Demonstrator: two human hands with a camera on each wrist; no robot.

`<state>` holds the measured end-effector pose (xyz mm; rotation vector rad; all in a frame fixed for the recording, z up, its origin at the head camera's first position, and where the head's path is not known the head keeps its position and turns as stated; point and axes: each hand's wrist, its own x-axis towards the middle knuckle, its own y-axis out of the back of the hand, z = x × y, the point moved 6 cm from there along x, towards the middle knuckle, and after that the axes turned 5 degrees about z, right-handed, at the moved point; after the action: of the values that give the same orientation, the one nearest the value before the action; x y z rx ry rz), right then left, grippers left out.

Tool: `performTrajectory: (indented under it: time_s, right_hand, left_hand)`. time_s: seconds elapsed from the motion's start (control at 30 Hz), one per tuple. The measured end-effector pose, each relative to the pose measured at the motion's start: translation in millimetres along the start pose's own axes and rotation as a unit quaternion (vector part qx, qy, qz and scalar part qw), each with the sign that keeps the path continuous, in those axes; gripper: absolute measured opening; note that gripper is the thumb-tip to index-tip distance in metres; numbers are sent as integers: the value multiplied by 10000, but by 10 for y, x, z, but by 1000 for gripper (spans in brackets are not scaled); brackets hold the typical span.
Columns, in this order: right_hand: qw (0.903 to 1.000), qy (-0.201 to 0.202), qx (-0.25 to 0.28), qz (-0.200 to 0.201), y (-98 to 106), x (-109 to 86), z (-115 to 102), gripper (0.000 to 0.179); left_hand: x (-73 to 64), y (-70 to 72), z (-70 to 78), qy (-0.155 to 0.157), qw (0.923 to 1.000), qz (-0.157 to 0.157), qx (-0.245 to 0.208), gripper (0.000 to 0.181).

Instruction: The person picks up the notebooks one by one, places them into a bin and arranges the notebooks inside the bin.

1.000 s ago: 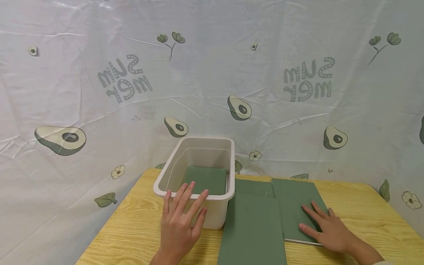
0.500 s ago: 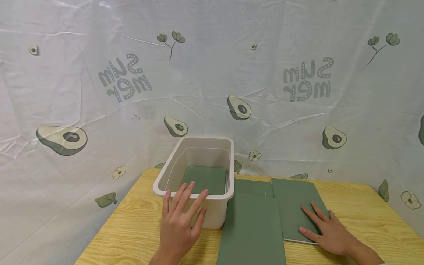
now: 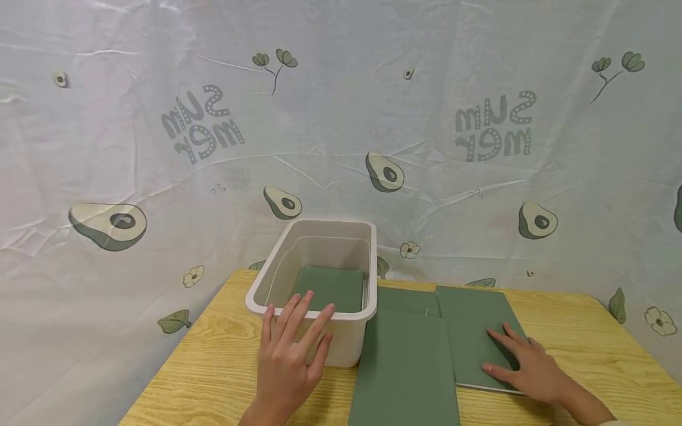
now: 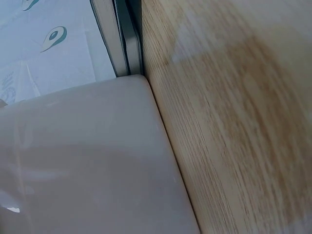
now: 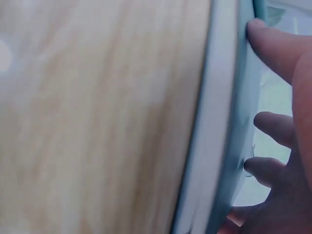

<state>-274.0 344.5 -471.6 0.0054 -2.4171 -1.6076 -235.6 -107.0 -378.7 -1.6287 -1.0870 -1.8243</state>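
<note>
My left hand point(image 3: 288, 364) touches the front of a whitish plastic bin point(image 3: 346, 346), its fingers spread and their tips near the rim. A green notebook point(image 3: 335, 284) lies inside the bin. On the right, my right hand point(image 3: 533, 370) rests with spread fingers on the near right part of a green-covered notebook point(image 3: 474, 325). In the right wrist view, the thumb and fingertips meet the cover above the pale page edge point(image 5: 209, 122). Between bin and right hand lies another green notebook point(image 3: 407, 367), overlapping one behind it point(image 3: 407, 300). The left wrist view shows the bin's wall point(image 4: 87, 161), not the hand.
Everything stands on a wood-grain table point(image 3: 202, 367). A pale curtain point(image 3: 341, 118) printed with avocados and flowers hangs close behind the table's back edge. The bin stands near that edge, right beside the notebooks.
My right hand has shifted very slightly on its notebook, with small finger movement. The left hand, bin and notebooks stay where they were.
</note>
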Motion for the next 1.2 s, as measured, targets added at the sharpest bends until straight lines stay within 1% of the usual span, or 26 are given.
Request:
performTrajectory:
  time_s: [0.13, 0.23, 0.3, 0.37, 0.43, 0.47, 0.53, 0.63, 0.73, 0.87, 0.97, 1.1, 1.13, 1.2]
  right_hand:
    - [9968, -376, 663, -224, 104, 35, 15, 81]
    - [9870, -896, 1265, -426, 192, 56, 73, 84]
    - [9751, -1254, 1761, -503, 246, 58, 127, 85]
    - [9579, -1541, 2346, -610, 284, 50, 178, 85]
    - [9412, -1733, 2823, -669, 309, 30, 224, 85]
    - [9347, -1793, 2991, -689, 323, 22, 246, 85]
    - [9215, -1857, 3332, -727, 344, 4, 289, 83]
    - [9065, -1912, 3697, -702, 381, -27, 382, 80]
    - [8848, -2002, 4149, -697, 406, -52, 487, 78]
    - [8565, -2109, 4652, -741, 424, -62, 608, 82]
    - [8426, -2097, 4891, -829, 419, -69, 651, 85]
    - [8243, -1934, 5208, -1090, 374, -69, 598, 86]
    - [8208, -1923, 5258, -1135, 363, -62, 574, 86]
    - [8187, -1947, 5265, -1207, 335, -47, 522, 88]
  left_hand:
    - [-6, -2, -6, 12, 10000, -25, -19, 39]
    - [-14, -3, -7, 12, 10000, -22, -8, 39]
    - [-20, -6, -7, 10, 10000, -31, -4, 40]
    - [-26, -11, -7, 1, 10000, -47, 2, 40]
    - [-28, -13, -7, -3, 10000, -58, -3, 40]
    - [-30, -13, -7, -3, 10000, -58, -4, 40]
    - [-29, -9, -3, -14, 10000, -48, -5, 40]
    - [-25, -1, 5, -39, 10000, -11, -15, 40]
    - [-23, 1, 11, -57, 10000, 0, -17, 40]
    - [-23, 1, 12, -55, 10000, -19, -3, 40]
    - [-22, 6, 13, -58, 10000, -24, 0, 40]
    - [-15, 11, 8, -62, 10000, -53, -3, 41]
    - [-13, 9, 5, -55, 10000, -67, -4, 41]
    - [-11, 8, 1, -57, 10000, -77, 7, 41]
